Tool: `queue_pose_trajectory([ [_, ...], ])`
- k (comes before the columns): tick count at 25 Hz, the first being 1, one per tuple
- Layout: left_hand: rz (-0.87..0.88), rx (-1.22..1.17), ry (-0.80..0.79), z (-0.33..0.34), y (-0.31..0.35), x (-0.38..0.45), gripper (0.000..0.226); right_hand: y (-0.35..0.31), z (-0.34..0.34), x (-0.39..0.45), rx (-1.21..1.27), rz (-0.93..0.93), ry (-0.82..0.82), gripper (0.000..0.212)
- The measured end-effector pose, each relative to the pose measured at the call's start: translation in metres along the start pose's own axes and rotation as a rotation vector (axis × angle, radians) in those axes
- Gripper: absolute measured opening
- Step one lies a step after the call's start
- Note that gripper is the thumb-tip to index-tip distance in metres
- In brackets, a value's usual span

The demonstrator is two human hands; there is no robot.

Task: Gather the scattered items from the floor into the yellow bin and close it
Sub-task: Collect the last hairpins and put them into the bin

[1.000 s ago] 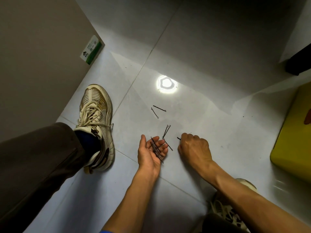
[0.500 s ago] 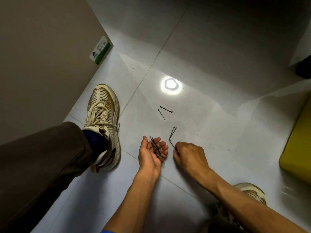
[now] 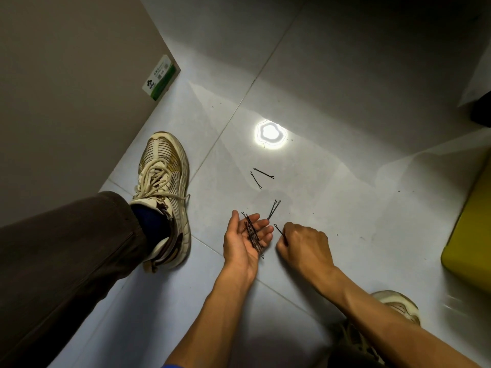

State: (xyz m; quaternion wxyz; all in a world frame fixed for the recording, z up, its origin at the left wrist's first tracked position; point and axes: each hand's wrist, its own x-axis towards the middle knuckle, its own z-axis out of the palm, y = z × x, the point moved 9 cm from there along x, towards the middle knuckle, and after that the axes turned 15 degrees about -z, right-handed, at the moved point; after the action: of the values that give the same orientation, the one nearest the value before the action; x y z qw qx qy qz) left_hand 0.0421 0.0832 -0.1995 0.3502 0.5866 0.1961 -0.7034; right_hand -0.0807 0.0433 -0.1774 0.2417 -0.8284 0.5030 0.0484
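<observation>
Low in the frame, two bare forearms reach up from the bottom edge. The left hand (image 3: 243,241) lies palm up with fingers loosely spread, cradling a bundle of thin dark metal hairpins (image 3: 253,235) whose long axis runs from the fingertips diagonally down toward the heel of the palm. Just right of it, the right hand (image 3: 303,244) is curled knuckles-up, pinching a single dark hairpin (image 3: 279,229) that sticks out toward the upper left. Just above the fingertips, a pair of dark hairpins (image 3: 274,209) lies on the pale grey tiled floor (image 3: 345,208), angled up and to the right. Farther up, two more loose dark hairpins (image 3: 261,176) form an open V. A cream laced sneaker (image 3: 162,192) stands at centre left. The glossy yellow plastic bin (image 3: 471,235) sits at the right edge, well apart from the pins.
</observation>
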Motion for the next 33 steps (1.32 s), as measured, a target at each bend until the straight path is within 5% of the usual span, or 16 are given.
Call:
queue_pose_trajectory([
  [3, 0.013, 0.011, 0.007, -0.003, 0.0, -0.001, 0.051, 0.014, -0.002, 0.005, 0.063, 0.103, -0.071, 0.015],
  [6, 0.023, 0.018, 0.059, -0.006, 0.003, 0.001, 0.05, 0.022, -0.017, -0.001, 0.494, 0.252, 0.075, 0.015],
  [9, 0.014, -0.001, 0.049, 0.004, 0.007, 0.005, 0.049, 0.0, -0.035, 0.006, 0.654, 0.139, 0.184, 0.017],
  [12, 0.021, 0.01, 0.055, 0.01, 0.014, 0.005, 0.048, 0.002, -0.058, 0.021, 0.403, -0.017, 0.249, 0.013],
  [16, 0.033, 0.016, 0.069, 0.005, 0.024, 0.002, 0.049, -0.02, -0.043, 0.045, -0.209, -0.407, -0.023, 0.008],
  [19, 0.04, -0.002, 0.061, 0.002, 0.028, 0.002, 0.048, -0.029, -0.035, 0.045, -0.376, -0.432, -0.05, 0.019],
  [23, 0.033, -0.01, 0.058, 0.003, 0.027, 0.0, 0.047, -0.006, -0.04, 0.056, -0.273, -0.195, -0.037, 0.013],
  [28, 0.037, -0.014, 0.08, -0.004, 0.036, 0.0, 0.046, 0.009, -0.077, 0.101, 0.084, -0.106, 0.228, 0.018],
  [33, 0.081, -0.006, 0.086, -0.003, 0.074, 0.0, 0.046, -0.005, -0.058, 0.112, -0.083, -0.1, 0.063, 0.024],
])
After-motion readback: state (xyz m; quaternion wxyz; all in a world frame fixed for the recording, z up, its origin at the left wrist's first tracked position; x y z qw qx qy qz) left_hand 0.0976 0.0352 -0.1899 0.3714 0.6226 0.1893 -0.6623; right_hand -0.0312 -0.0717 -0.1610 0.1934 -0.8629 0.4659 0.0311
